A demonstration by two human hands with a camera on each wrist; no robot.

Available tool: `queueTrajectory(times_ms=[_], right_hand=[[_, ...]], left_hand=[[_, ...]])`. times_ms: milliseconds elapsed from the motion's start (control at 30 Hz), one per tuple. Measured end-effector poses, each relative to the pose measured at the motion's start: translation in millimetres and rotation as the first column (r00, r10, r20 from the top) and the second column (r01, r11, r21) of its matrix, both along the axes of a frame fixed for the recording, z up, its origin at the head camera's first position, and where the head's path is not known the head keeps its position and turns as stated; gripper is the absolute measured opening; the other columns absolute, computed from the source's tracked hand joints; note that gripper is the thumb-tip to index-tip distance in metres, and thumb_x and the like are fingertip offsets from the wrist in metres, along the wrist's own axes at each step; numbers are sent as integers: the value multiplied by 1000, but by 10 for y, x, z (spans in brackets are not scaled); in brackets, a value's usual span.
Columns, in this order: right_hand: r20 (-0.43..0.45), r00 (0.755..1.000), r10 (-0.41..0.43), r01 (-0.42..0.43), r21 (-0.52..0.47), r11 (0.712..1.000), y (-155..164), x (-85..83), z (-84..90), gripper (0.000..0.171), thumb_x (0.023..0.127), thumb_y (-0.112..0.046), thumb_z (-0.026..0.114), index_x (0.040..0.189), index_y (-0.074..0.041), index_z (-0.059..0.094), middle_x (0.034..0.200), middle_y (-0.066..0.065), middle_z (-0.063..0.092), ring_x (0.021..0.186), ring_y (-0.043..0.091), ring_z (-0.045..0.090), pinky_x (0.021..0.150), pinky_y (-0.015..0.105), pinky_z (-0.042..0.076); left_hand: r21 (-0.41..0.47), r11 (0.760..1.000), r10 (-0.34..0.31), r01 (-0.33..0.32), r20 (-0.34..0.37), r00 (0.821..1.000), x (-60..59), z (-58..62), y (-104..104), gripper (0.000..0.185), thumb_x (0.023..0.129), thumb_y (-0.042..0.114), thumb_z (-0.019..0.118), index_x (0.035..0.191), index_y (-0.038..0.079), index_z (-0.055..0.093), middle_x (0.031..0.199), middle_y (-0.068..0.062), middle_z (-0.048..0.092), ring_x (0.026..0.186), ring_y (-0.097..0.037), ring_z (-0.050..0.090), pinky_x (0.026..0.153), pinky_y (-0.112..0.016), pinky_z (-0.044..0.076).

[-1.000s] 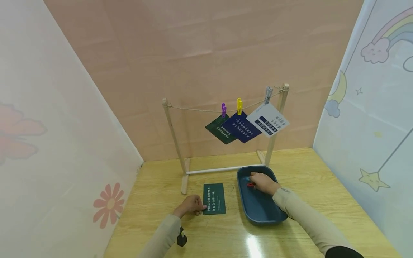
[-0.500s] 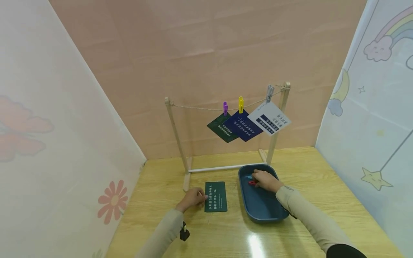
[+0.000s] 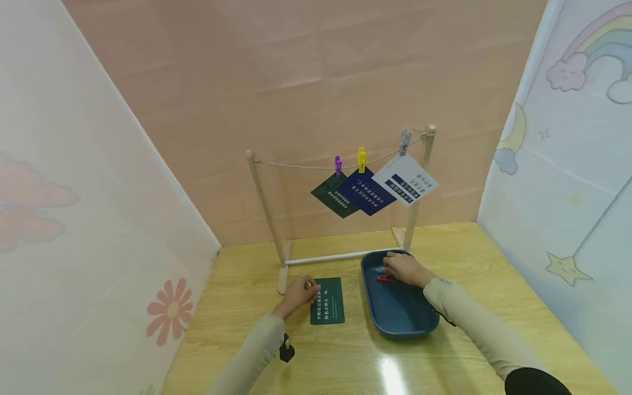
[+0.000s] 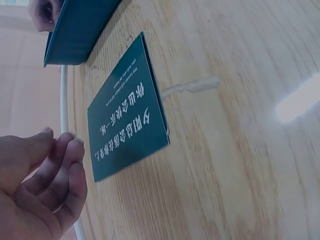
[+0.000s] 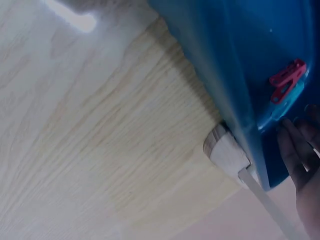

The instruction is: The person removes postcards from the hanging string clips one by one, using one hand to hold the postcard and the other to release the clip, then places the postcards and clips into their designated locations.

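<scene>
The left hand (image 3: 298, 294) rests on the wooden table (image 3: 345, 356) at the left edge of a dark green card (image 3: 327, 300). The card lies flat on the table with white writing on it. In the left wrist view the fingers (image 4: 60, 167) are loosely curled just beside the corner of the card (image 4: 127, 120), and they hold nothing; whether they touch the card cannot be told.

The right hand (image 3: 404, 269) is inside the far end of a blue tray (image 3: 419, 323), which stands on the table to the right of the card. A red clip (image 3: 384, 278) lies on the tray floor just beside this hand, and a light blue clip (image 5: 287, 102) lies against the red clip (image 5: 286, 80). The fingers (image 5: 292, 157) are near the two clips, but it cannot be told whether they grip anything.

Behind the tray stands a small wooden rack (image 3: 264, 203) with a string. Three cards hang on it from a purple clip (image 3: 338, 164), a yellow clip (image 3: 362, 159) and a grey clip (image 3: 404, 141).
</scene>
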State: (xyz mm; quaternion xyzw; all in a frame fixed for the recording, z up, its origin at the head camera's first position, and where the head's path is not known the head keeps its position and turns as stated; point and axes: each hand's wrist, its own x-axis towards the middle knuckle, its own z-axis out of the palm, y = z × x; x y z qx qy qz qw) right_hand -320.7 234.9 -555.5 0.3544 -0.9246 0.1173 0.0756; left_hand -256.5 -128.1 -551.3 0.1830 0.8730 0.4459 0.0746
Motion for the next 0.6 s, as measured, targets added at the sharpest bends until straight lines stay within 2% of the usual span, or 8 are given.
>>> queueTrajectory(times_ms=[100, 200, 333, 433, 600], right_hand=[[-48, 999, -3, 3, -2, 1000, 5, -39, 49, 20, 99, -16, 62, 81, -9, 64, 74, -2, 50, 63, 13, 52, 55, 34, 47], [-80, 997, -5, 4, -10, 1000, 11, -59, 91, 24, 100, -17, 61, 77, -8, 63, 71, -2, 50, 61, 14, 52, 55, 35, 48], [-102, 995, -20, 18, -19, 1000, 11, -54, 159, 28, 100, -21, 61, 73, -14, 61, 70, -3, 49, 56, 10, 49, 50, 33, 46], [-130, 991, -21, 19, -15, 1000, 1, -38, 234, 29, 99, -25, 63, 71, -19, 59, 69, -6, 47, 53, 6, 46, 47, 29, 43], [-220, 975, 35, -47, -48, 998, -27, -67, 377, 29, 97, -23, 66, 69, -20, 58, 65, -8, 46, 50, 4, 42, 46, 26, 39]], left_hand=[[-1, 1000, 11, -11, -14, 1000, -11, 5, 30, 16, 102, 7, 56, 101, -8, 61, 75, -18, 66, 69, -41, 67, 54, -31, 54], [38, 999, 5, -5, -7, 1000, -5, 21, 62, 17, 102, 6, 56, 104, -10, 61, 75, -20, 65, 70, -42, 67, 61, -42, 58], [77, 997, 3, -1, -17, 1000, -3, 38, 100, 20, 103, 7, 53, 106, -11, 62, 78, -26, 65, 73, -46, 66, 68, -55, 57], [83, 996, 18, -15, -36, 999, -5, 26, 116, 22, 103, 7, 53, 108, -12, 62, 81, -27, 66, 74, -47, 66, 69, -56, 56], [91, 994, 67, -61, -67, 995, -26, -16, 131, 21, 103, 5, 54, 109, -14, 62, 85, -28, 66, 75, -45, 66, 66, -52, 58]])
